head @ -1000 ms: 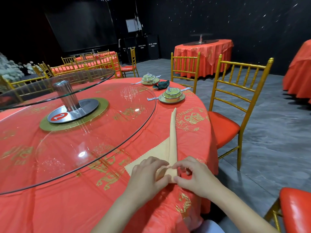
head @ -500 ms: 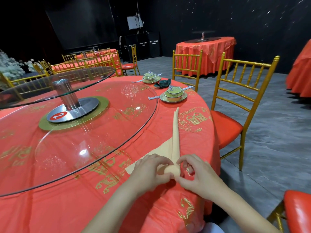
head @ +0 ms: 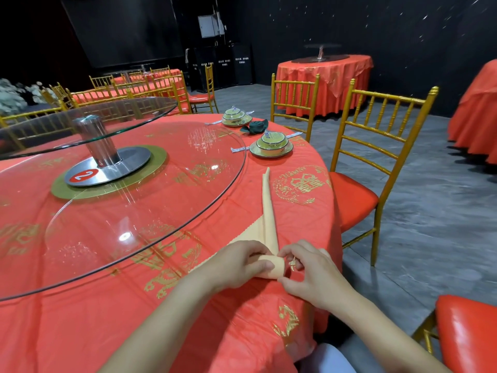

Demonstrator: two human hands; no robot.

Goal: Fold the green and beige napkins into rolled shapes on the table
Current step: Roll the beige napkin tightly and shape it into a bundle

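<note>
Both hands meet at the near end of the beige napkin (head: 269, 219). The left hand (head: 236, 262) grips its rolled part from 9 o'clock, and the right hand (head: 309, 273) pinches it from 3 o'clock. The unrolled strip tapers toward 12 o'clock on the red tablecloth (head: 304, 238). Farther off at 12 o'clock, the rolled green napkin (head: 256, 126) lies between two bowl settings (head: 271, 146) (head: 236, 119).

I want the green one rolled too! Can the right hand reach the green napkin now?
Probably not. The green napkin lies far off, beyond the near bowl, and the right hand is busy pinching the beige napkin.
</note>
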